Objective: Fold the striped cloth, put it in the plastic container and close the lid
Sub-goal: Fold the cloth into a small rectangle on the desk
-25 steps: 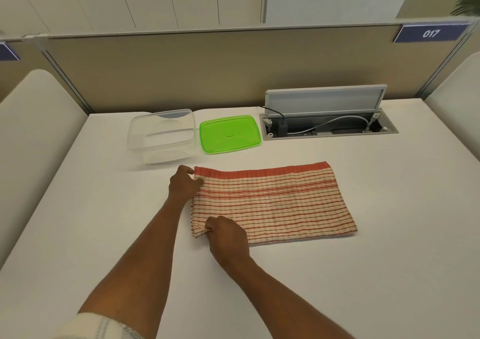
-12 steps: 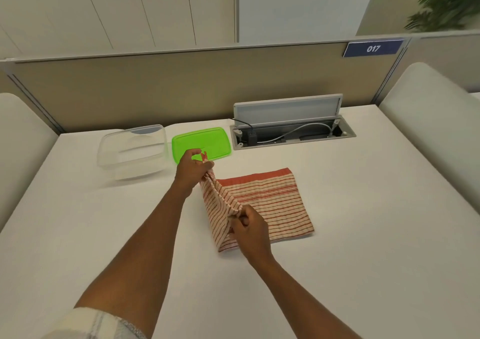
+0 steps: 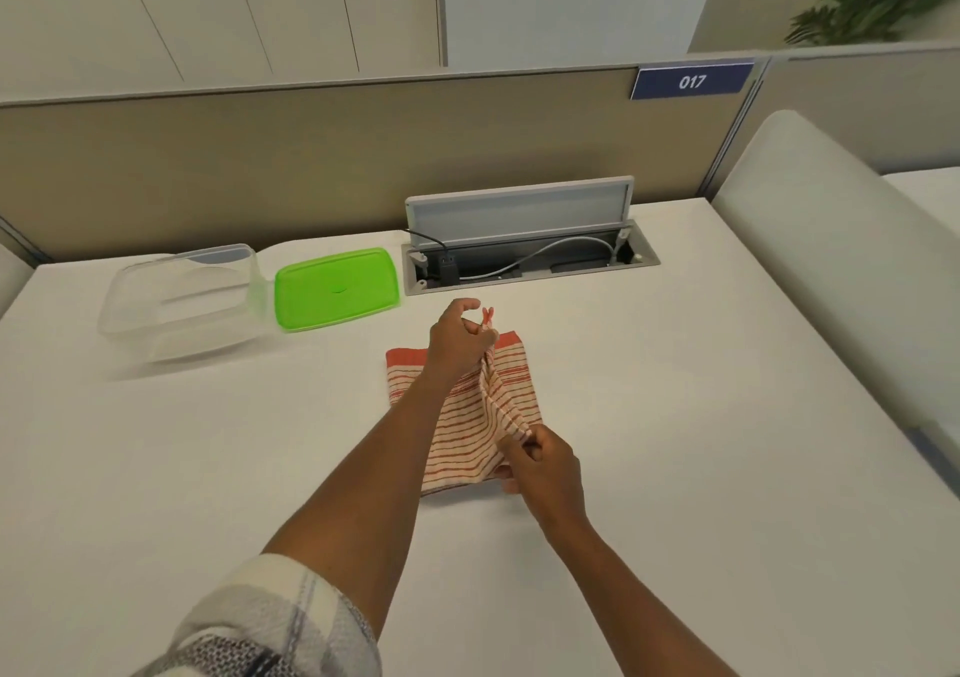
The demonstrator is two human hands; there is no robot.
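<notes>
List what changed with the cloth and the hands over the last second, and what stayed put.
Both hands, the left hand and right hand, kept their grip on the striped cloth and carried its left edge up and over to the right, folding it roughly in half; that edge is still raised. The clear container and green lid stayed side by side, untouched.

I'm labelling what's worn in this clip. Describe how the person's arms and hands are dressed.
Both hands, left hand and right hand, are bare: no gloves, rings, watch or bands visible. Both forearms are uncovered too. Only the left arm shows a short sleeve at the frame's bottom: off-white fabric with grey plaid bands and a finer dark checked patch. No sleeve shows on the right arm.
</notes>
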